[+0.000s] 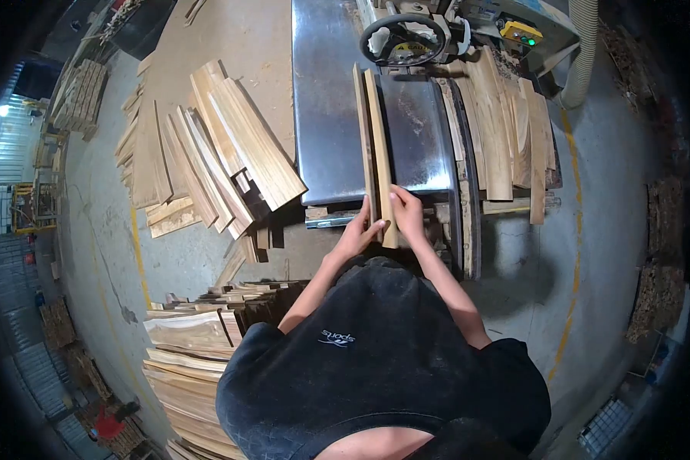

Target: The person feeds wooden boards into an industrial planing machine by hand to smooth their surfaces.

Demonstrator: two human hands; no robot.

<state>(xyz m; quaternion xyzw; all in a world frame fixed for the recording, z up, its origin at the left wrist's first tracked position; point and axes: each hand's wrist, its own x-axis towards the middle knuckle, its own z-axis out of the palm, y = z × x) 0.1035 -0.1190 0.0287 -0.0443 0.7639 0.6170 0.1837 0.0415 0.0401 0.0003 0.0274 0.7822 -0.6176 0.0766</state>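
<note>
Two long narrow wooden strips stand side by side on the metal machine table (330,100), their near ends reaching past its front edge. My left hand (356,234) is closed around the near end of the left strip (365,146), its thumb reaching across toward the other one. The right strip (379,146) has my right hand (406,213) closed on its right side near the end. A dark gap separates the strips along most of their length.
A machine with a black handwheel (403,40) stands beyond the table. Boards (245,130) lie at the left, more planks (489,123) at the right. A tall wood stack (188,368) is at lower left. A hose (583,54) hangs at upper right.
</note>
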